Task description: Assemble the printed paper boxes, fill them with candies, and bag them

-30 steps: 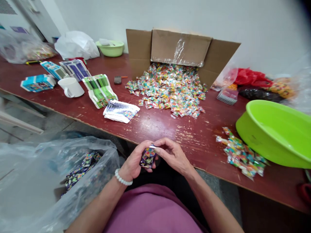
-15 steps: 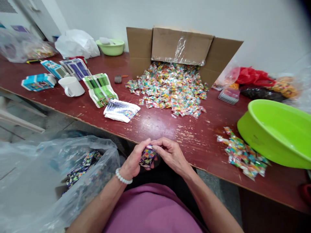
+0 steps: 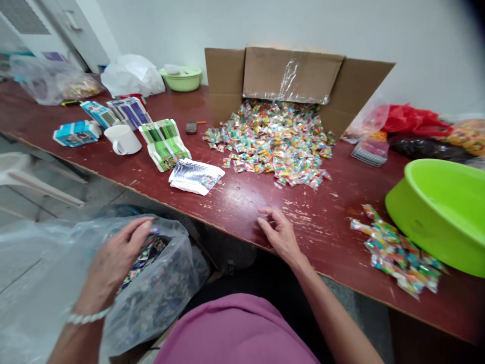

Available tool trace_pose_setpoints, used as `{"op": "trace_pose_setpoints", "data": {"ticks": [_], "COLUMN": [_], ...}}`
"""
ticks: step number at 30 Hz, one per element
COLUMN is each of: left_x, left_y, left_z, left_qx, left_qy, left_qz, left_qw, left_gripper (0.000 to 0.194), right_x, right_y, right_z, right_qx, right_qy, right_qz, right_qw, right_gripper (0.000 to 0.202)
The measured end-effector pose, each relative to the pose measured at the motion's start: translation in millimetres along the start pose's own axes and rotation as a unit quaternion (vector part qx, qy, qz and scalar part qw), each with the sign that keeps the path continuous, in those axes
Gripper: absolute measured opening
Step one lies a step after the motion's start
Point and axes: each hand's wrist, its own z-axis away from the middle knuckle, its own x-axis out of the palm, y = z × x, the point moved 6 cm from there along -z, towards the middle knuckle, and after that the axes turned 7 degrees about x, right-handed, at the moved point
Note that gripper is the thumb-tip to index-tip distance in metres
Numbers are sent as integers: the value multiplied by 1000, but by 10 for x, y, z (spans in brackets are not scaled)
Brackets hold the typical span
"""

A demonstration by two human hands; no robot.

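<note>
My left hand [image 3: 115, 258], with a pale bead bracelet at the wrist, is over a clear plastic bag [image 3: 151, 303] of small dark printed packets [image 3: 146, 258]. Its thumb and forefinger are close together, and a bit of a purple packet [image 3: 154, 230] shows at their tips; the other fingers are hidden. My right hand [image 3: 278, 232] hovers at the near edge of the red table [image 3: 242, 212], fingers loosely bent and thumb apart, holding nothing. Flat purple-white cartons [image 3: 195, 176] lie nearby, beside green ones [image 3: 165, 144].
Wrapped candies [image 3: 276, 144] spill from a cardboard box [image 3: 293, 73]. More candies [image 3: 397, 253] lie by a green basin [image 3: 435, 217] at right. A white mug [image 3: 123, 140], blue cartons [image 3: 78, 133] and a small brush [image 3: 191, 127] stand or lie at left. A white chair [image 3: 34, 177] is beyond the bag.
The hands have parted. My left hand has moved left from the lap to over the bag; my right hand has let go of the packet and opened. The view has shifted slightly.
</note>
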Motion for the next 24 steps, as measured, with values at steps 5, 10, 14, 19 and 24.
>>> {"op": "trace_pose_setpoints", "data": {"ticks": [5,10,14,19,24], "left_x": [-20,820,1189,1199,1139], "left_y": [34,763,866,767,797], "left_z": [-202,-806,-1236,-1336,-1344], "left_qx": [67,209,194,197,171], "left_qy": [-14,33,15,6,18], "left_qz": [-156,-231,-259,-220,-125], "left_qw": [985,950,946,955,977], "left_gripper": [56,49,46,39,32], "right_x": [-69,-37,-58,-45,-38], "right_y": [241,228,229,221,259], "right_z": [-73,-19,-17,-27,-39], "right_qx": [-20,-49,-52,-55,-46], "right_qy": [53,39,48,47,38], "right_qz": [61,56,54,55,47], "right_qw": [997,997,996,996,997], "right_gripper": [22,19,18,18,19]}}
